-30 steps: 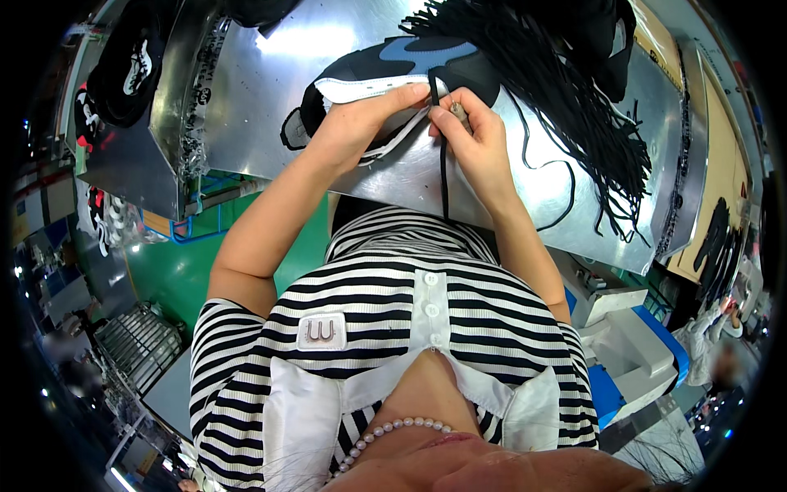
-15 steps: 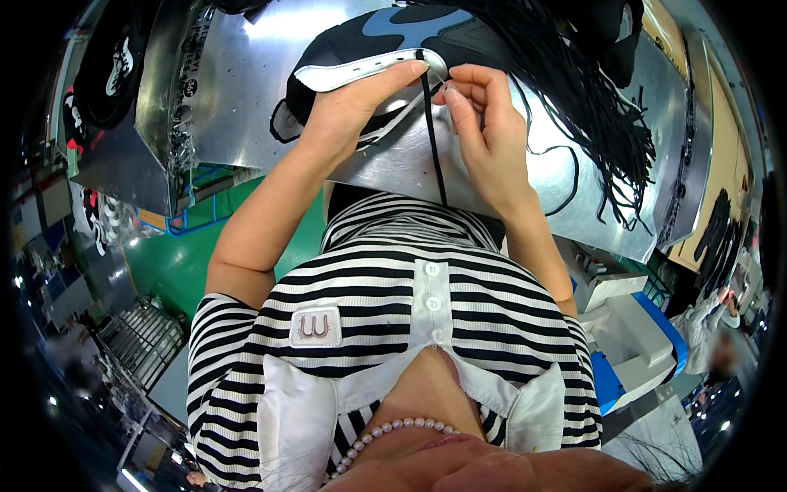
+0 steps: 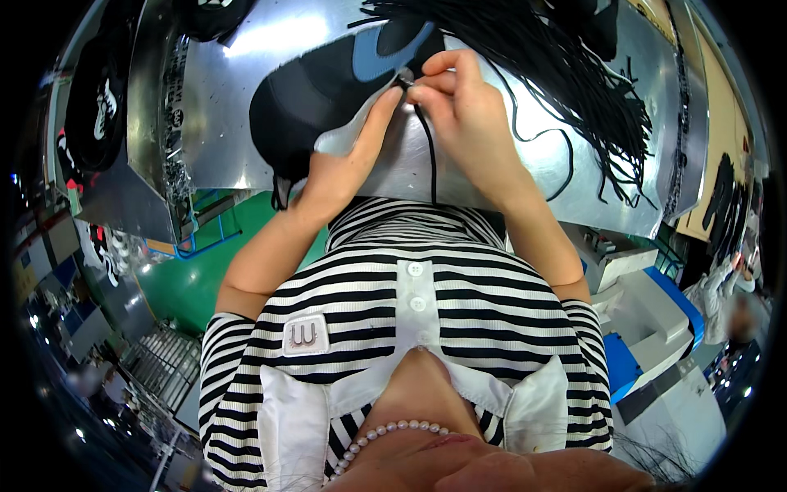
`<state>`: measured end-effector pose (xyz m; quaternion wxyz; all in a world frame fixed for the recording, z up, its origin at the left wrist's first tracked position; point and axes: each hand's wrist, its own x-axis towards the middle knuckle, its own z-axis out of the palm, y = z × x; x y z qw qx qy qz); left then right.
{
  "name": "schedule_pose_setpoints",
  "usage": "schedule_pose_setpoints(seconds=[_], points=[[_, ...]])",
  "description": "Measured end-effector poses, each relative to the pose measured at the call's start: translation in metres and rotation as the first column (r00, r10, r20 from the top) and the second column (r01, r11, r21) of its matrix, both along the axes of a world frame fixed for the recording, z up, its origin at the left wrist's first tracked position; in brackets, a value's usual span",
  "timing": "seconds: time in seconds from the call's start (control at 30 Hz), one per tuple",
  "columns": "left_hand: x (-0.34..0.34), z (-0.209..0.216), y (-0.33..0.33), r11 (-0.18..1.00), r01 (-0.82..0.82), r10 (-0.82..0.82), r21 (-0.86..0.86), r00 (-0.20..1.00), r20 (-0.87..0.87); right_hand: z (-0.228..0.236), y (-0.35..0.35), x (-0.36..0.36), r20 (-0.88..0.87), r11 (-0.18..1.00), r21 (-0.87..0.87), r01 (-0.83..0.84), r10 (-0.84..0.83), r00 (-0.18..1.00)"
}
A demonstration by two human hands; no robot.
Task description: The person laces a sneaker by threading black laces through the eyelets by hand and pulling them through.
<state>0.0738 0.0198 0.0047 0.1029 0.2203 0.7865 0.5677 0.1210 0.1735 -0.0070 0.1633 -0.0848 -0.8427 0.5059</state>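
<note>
Shoe upper [image 3: 307, 111], black with a blue panel, is lying over the tabletop [image 3: 215, 123], left of its middle and close to the near edge, with the left hand [image 3: 340, 172] grasping its pale rim. The right hand [image 3: 471, 119] is pinching a black lace [image 3: 432, 157] at the upper's right end, its tail hanging toward that near edge. A lace bundle [image 3: 574, 98] is sprawling from the tabletop's far edge toward its right edge.
</note>
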Motion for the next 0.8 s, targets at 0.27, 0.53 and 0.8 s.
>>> schedule_pose_setpoints(seconds=[0.27,0.53,0.8], points=[[-0.004,-0.027,-0.023,0.996,-0.087,0.076,0.006,0.907,0.414,0.017,0.003,0.009,0.171,0.965,0.192,-0.181,0.148,0.974],[-0.052,-0.014,-0.024,0.999,-0.013,-0.017,0.046,0.808,0.588,-0.018,0.034,0.000,0.132,0.912,-0.400,0.094,-0.045,0.990],[-0.064,-0.004,-0.048,0.800,0.407,-0.489,-0.442,0.868,-0.086,-0.044,0.046,-0.026,0.050,0.889,-0.392,0.235,-0.235,0.971]])
